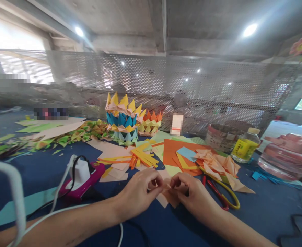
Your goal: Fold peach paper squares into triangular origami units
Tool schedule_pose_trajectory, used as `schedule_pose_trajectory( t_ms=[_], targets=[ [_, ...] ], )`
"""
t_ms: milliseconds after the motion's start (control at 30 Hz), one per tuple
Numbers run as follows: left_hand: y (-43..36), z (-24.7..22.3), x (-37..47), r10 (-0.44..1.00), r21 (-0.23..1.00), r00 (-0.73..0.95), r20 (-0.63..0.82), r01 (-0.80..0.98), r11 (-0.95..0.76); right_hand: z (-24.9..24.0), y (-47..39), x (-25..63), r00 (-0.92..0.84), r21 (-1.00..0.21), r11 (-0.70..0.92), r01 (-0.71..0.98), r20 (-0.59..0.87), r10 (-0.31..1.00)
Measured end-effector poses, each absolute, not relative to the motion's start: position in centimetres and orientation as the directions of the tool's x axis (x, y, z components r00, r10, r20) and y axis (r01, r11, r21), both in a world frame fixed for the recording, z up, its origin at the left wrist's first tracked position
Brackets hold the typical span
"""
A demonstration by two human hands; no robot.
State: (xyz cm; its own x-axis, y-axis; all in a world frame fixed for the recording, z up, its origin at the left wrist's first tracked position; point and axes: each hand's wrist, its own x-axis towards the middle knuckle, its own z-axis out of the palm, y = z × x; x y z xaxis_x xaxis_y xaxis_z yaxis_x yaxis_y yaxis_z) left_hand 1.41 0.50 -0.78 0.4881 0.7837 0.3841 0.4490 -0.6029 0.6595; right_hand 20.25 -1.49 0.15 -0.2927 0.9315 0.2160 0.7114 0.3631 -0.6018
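My left hand (147,188) and my right hand (188,192) meet over the table, fingertips curled in pinches. Between them they grip a small piece of peach paper (163,199), partly hidden by my fingers. Just beyond lie yellow and orange paper strips (143,156) and an orange sheet (173,154). Folded peach paper pieces (215,161) are heaped to the right. Beside my right hand rest scissors with yellow handles (233,199) and a red-handled tool (215,192). Behind stand paper crowns of folded points, one yellow, blue and green (122,120), another orange and yellow (151,123).
A magenta power strip (96,171) with a white plug and cables lies left. A white curved tube (14,181) rises at the near left. A yellow-labelled bottle (246,145), a pink jug (286,157) and a basket (220,137) stand right. A perforated metal screen (140,75) closes the back.
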Motion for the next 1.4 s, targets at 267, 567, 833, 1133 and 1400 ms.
schedule_pose_trajectory(
  t_ms=[267,567,833,1133,1400],
  targets=[
    [0.4,-1.2,1.3,0.768,0.649,0.499,0.401,0.437,-0.623,-0.3,-1.4,20.6,-0.373,-0.531,0.491,0.690,0.320,0.871],
    [0.4,-1.3,1.0,0.738,0.593,0.523,0.427,0.454,-0.665,-0.4,-1.4,20.7,-0.450,-0.382,0.570,0.728,0.361,0.817],
    [0.4,-1.1,1.2,0.743,0.646,0.458,0.487,0.383,-0.660,0.2,-1.8,20.5,-0.376,-0.389,0.511,0.767,0.372,0.849],
    [0.3,0.7,1.0,0.732,0.623,0.508,0.453,0.408,-0.668,2.3,-2.0,18.9,-0.367,-0.512,0.516,0.686,0.369,0.854],
    [2.8,4.2,1.0,0.759,0.709,0.543,0.361,0.368,-0.601,4.6,0.0,18.2,-0.329,-0.471,0.514,0.716,0.422,0.845]
  ],
)
